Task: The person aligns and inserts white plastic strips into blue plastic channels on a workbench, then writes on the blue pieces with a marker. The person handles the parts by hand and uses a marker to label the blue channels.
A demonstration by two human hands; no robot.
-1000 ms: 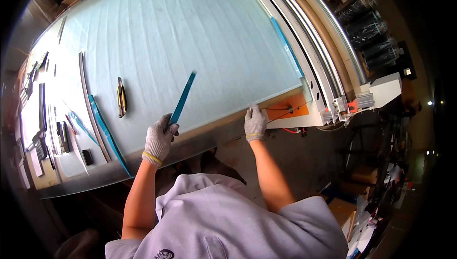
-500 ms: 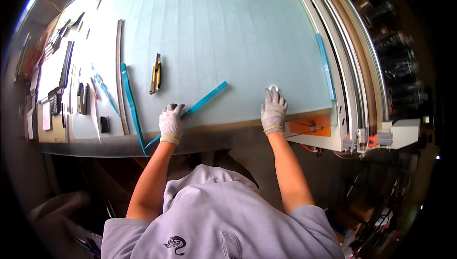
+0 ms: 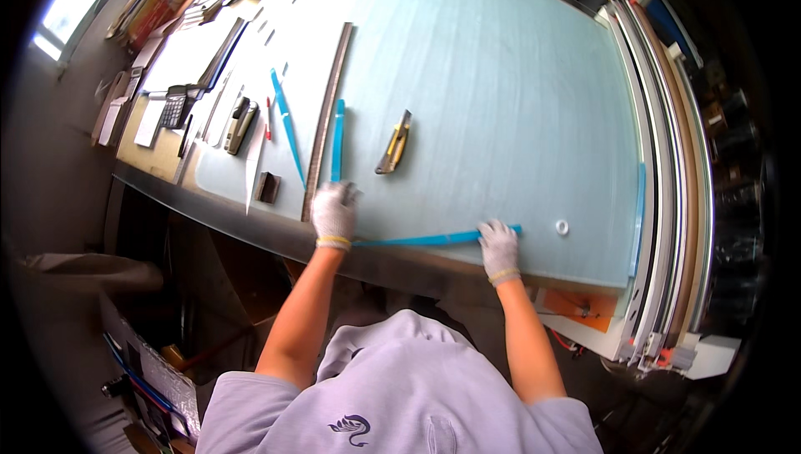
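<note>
My left hand (image 3: 335, 214), gloved in white, lies palm down at the near edge of the big pale sheet (image 3: 501, 95), fingers closed flat over the left end of a long blue strip (image 3: 425, 239); I can't tell whether it pinches the strip or only presses it. My right hand (image 3: 500, 248), also gloved, sits just right of centre in the lower middle of the frame, fingers spread narrow and flat on the same strip near its right end. The strip runs between the two hands, its long axis almost level across the picture and rising slightly to the right, parallel with the sheet's near edge and just inside it; its right tip pokes out past my right fingers. Both hands are on it, one at each end, so neither is nearer. Just beyond that tip lies a small white ring (image 3: 561, 226). Above my left hand a second blue strip (image 3: 337, 141) stands nearly upright in the frame, beside a long metal straightedge (image 3: 327, 120), and a third blue strip (image 3: 286, 124) slants further left. A yellow utility knife (image 3: 394, 143) lies in the upper middle, well apart from both hands. At the upper left sit a calculator (image 3: 174, 106) and papers; stacked frame profiles (image 3: 667, 170) curve down the right side.
</note>
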